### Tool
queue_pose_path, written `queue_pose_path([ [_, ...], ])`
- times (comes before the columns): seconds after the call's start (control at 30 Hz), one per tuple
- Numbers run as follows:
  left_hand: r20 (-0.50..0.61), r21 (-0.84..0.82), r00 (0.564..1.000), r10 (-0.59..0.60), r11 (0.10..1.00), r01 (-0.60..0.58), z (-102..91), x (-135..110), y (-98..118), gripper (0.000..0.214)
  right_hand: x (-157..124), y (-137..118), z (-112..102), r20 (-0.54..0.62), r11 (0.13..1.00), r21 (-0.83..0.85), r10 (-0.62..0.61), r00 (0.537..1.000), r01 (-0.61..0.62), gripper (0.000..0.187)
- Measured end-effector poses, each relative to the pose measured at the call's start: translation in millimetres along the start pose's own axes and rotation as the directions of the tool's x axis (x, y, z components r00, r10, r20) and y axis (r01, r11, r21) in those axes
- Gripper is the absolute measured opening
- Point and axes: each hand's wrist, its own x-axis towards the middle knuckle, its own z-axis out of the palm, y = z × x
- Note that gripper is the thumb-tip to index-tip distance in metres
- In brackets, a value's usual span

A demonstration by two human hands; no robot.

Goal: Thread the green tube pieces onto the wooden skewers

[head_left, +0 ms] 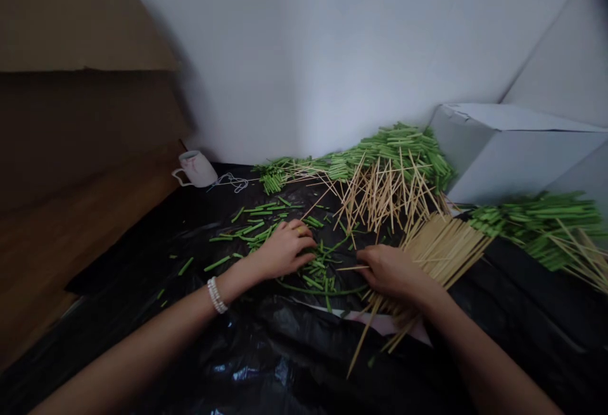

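Note:
My left hand [285, 250] lies knuckles up on a scatter of short green stem pieces [318, 272], its fingers curled down onto them; a beaded bracelet [217, 294] is on the wrist. My right hand [389, 270] is closed in a pinch on a thin wooden skewer [352, 268] that points left toward the other hand. Under and beside the right hand lies a bundle of bare skewers [444, 245]. Both hands work over a black plastic sheet [266, 351].
Skewers threaded with green pieces are piled at the back [394, 161] and at the right [546, 222]. A white box [513, 149] stands at the right rear, a white mug [196, 169] at the left by a wooden bench [71, 231], cardboard [71, 22] above it.

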Motion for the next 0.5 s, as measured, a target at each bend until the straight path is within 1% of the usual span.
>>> queue_pose_path([
  [0.07,-0.048,-0.076,0.998,-0.046,0.996,0.042,-5.7,-6,-4,0.025,-4,10,-8,0.008,0.999,0.004,-0.041,0.999,0.041,0.022],
  [0.13,-0.121,-0.15,0.989,-0.082,0.987,0.064,-5.2,-3,-4,0.024,-9,22,-18,0.022,0.996,0.052,-0.079,0.997,0.078,0.025],
  [0.2,-0.189,-0.215,0.978,-0.092,0.975,0.05,0.4,8,0,0.022,-14,35,-28,0.008,0.985,0.144,-0.1,0.995,0.098,0.031],
  [0.27,-0.232,-0.26,0.97,-0.074,0.966,0.012,8.4,24,10,0.022,-20,48,-35,-0.004,0.965,0.245,-0.09,0.996,0.088,0.033],
  [0.3,-0.235,-0.273,0.97,-0.056,0.962,-0.01,12.7,34,17,0.021,-22,53,-37,0.008,0.957,0.285,-0.064,0.998,0.059,0.033],
  [0.4,-0.188,-0.251,0.982,0.038,0.964,-0.085,25.0,65,39,0.021,-28,65,-41,0.084,0.935,0.353,-0.041,0.996,0.008,0.032],
  [0.5,-0.143,-0.167,0.988,0.066,0.982,-0.09,36.7,93,58,0.021,-30,69,-42,0.086,0.928,0.371,-0.061,0.994,0.025,0.031],
])
